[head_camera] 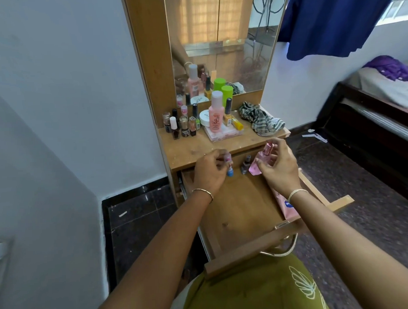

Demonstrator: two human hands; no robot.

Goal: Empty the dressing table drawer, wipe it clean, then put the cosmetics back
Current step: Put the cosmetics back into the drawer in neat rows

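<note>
The wooden drawer (237,213) is pulled out under the dressing table top (193,147). My left hand (209,170) pinches a small bottle with a blue base (229,166) over the drawer's back left corner. My right hand (278,168) holds a pink perfume bottle (262,159) tilted over the drawer's back right. A small grey nail polish bottle (245,164) stands in the drawer between my hands. A pink pouch (284,203) lies along the drawer's right side, partly under my right wrist.
On the table top stand several nail polish bottles (181,124), a pink bottle (216,114) on a flat pink case, a white jar, a green can and a checked cloth (259,119). A mirror rises behind. A bed (381,106) stands at the right; a wall is at the left.
</note>
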